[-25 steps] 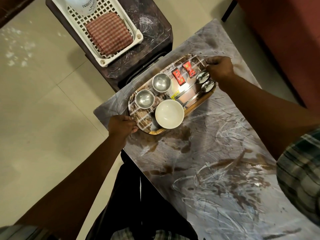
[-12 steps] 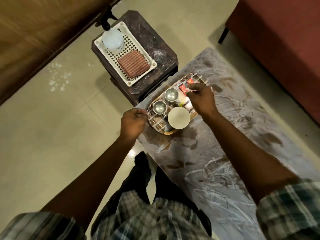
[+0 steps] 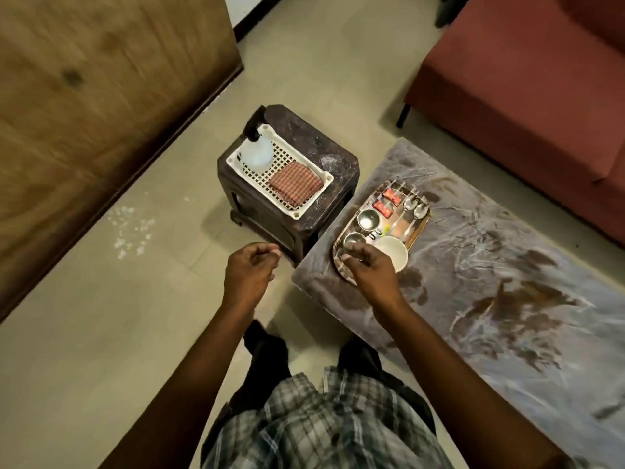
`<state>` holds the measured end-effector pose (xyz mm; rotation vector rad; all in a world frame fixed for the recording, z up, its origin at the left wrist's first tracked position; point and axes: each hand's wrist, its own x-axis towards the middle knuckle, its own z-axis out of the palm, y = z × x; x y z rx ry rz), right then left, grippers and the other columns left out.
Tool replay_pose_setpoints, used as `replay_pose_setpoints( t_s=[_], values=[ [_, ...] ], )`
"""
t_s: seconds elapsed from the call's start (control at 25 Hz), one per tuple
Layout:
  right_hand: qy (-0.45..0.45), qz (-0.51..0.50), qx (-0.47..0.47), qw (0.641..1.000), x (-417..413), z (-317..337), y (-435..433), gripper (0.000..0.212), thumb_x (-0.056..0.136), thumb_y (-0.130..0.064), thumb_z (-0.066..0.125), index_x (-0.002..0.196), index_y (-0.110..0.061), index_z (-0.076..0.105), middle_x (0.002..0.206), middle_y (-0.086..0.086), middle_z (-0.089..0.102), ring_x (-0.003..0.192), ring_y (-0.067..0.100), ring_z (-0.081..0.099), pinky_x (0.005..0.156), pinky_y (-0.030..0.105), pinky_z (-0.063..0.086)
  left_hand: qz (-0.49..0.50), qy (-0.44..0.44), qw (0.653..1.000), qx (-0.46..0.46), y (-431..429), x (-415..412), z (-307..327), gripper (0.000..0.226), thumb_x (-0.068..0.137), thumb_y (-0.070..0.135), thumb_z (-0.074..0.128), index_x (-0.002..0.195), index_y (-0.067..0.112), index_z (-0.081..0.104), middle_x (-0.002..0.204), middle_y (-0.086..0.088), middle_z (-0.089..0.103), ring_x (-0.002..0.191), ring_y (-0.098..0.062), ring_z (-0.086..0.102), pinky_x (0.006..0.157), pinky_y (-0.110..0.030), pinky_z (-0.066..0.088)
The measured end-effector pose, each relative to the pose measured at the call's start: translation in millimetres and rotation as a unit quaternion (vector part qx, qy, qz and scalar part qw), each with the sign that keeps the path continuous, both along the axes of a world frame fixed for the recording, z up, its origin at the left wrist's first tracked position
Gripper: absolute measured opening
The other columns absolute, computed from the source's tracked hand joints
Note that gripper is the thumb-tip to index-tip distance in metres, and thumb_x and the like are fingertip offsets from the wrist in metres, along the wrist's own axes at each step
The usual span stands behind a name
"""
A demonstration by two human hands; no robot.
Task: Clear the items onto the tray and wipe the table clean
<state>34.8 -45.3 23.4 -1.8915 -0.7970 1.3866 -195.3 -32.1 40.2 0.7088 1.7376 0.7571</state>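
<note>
Head view shows me both hands have left the tray point(image 3: 424, 221): left hand point(image 3: 248, 274) and right hand point(image 3: 370, 270) hang loosely curled, empty, so wiping the tabletop point(image 3: 490, 265) comes next.

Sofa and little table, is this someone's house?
Probably yes, a living room at home. There is a red sofa beside a low table, a tiled floor, and a tray with cups and spoons on the table, like after tea.

Tray point(image 3: 421, 227) on table point(image 3: 490, 299), right of stool point(image 3: 338, 184).
</note>
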Motion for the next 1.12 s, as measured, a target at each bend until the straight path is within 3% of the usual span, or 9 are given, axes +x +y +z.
replay_pose_setpoints(
  t_s=[0.08, 0.2, 0.28, 0.4, 0.52, 0.64, 0.84, 0.96, 1.12],
  values=[
    [0.008, -0.027, -0.013, 1.000, -31.6, 4.1, 5.7, 0.024, 0.102, -0.010, 0.070, 0.126, -0.012, 0.075, 0.120, 0.007, 0.078, 0.110, 0.027, 0.074, 0.102, 0.048, 0.061, -0.012, 0.002, 1.000, 0.006, 13.8, -37.1, 5.1, 0.015, 0.097, 0.016, 0.074, 0.111, 0.013, 0.078, 0.108, -0.013, 0.081, 0.105, -0.031, 0.076, 0.081, -0.037, 0.062],
    [0.043, -0.061, -0.012, 0.997, -70.3, 7.2, 29.3, 0.026, 0.102, -0.010, 0.070, 0.128, -0.010, 0.073, 0.111, 0.004, 0.076, 0.091, 0.016, 0.070, 0.084, 0.038, 0.059, -0.041, 0.002, 0.999, 0.023, 50.5, -78.5, 11.8, 0.017, 0.097, 0.016, 0.074, 0.113, 0.012, 0.078, 0.110, -0.016, 0.080, 0.104, -0.030, 0.075, 0.079, -0.034, 0.059],
    [0.057, -0.076, -0.017, 0.995, -90.6, 5.7, 50.1, 0.027, 0.101, -0.013, 0.071, 0.129, -0.012, 0.072, 0.116, 0.004, 0.077, 0.098, 0.014, 0.072, 0.079, 0.030, 0.056, -0.062, 0.001, 0.998, 0.033, 82.2, -95.7, 11.5, 0.018, 0.096, 0.016, 0.074, 0.113, 0.011, 0.078, 0.111, -0.019, 0.080, 0.100, -0.028, 0.074, 0.082, -0.039, 0.061],
    [0.080, -0.113, -0.037, 0.990, -110.0, -10.2, 89.0, 0.031, 0.100, -0.016, 0.074, 0.130, -0.014, 0.069, 0.120, 0.007, 0.077, 0.110, 0.023, 0.075, 0.086, 0.037, 0.062, -0.084, 0.013, 0.996, 0.037, 130.9, -103.5, 0.2, 0.023, 0.095, 0.013, 0.075, 0.117, 0.009, 0.076, 0.114, -0.023, 0.078, 0.096, -0.023, 0.071, 0.095, -0.050, 0.061],
    [0.098, -0.149, -0.070, 0.982, -123.2, -32.8, 135.7, 0.036, 0.099, -0.018, 0.076, 0.133, -0.014, 0.066, 0.110, 0.006, 0.078, 0.096, 0.027, 0.074, 0.088, 0.043, 0.063, -0.096, 0.002, 0.995, 0.028, 178.8, -100.2, -18.7, 0.031, 0.094, 0.007, 0.076, 0.124, 0.005, 0.070, 0.113, -0.021, 0.077, 0.098, -0.025, 0.070, 0.106, -0.055, 0.057],
    [0.077, -0.166, -0.115, 0.976, -130.7, -62.8, 181.9, 0.041, 0.099, -0.019, 0.074, 0.137, -0.011, 0.062, 0.108, 0.005, 0.076, 0.077, 0.018, 0.062, 0.065, 0.032, 0.051, -0.100, 0.003, 0.995, 0.008, 224.2, -98.3, -44.5, 0.040, 0.091, 0.001, 0.077, 0.128, 0.006, 0.063, 0.107, -0.021, 0.074, 0.093, -0.029, 0.068, 0.106, -0.059, 0.056],
    [-0.001, -0.177, -0.180, 0.968, -128.1, -106.7, 232.2, 0.041, 0.096, -0.016, 0.075, 0.133, -0.005, 0.063, 0.107, 0.011, 0.071, 0.076, 0.019, 0.066, 0.054, 0.028, 0.047, -0.214, 0.183, 0.959, 0.039, 283.6, -115.1, -88.3, 0.071, 0.079, 0.013, 0.089, 0.142, 0.010, 0.056, 0.123, -0.015, 0.064, 0.114, -0.029, 0.066, 0.106, -0.047, 0.055],
    [-0.046, -0.183, -0.231, 0.954, -129.8, -126.0, 249.4, 0.047, 0.093, -0.019, 0.076, 0.136, -0.008, 0.062, 0.119, 0.009, 0.074, 0.097, 0.027, 0.075, 0.078, 0.041, 0.066, -0.351, 0.225, 0.902, 0.110, 320.4, -121.3, -109.2, 0.095, 0.074, 0.026, 0.095, 0.154, 0.014, 0.045, 0.143, -0.015, 0.050, 0.134, -0.031, 0.052, 0.109, -0.040, 0.051],
    [-0.078, -0.215, -0.283, 0.932, -145.0, -141.7, 269.5, 0.069, 0.085, -0.022, 0.080, 0.146, -0.007, 0.051, 0.138, 0.012, 0.069, 0.121, 0.032, 0.071, 0.102, 0.047, 0.062, -0.464, 0.195, 0.853, 0.134, 363.6, -106.3, -130.6, 0.110, 0.075, 0.047, 0.093, 0.163, 0.018, 0.033, 0.157, -0.012, 0.043, 0.144, -0.024, 0.042, 0.116, -0.034, 0.043]
  ],
)
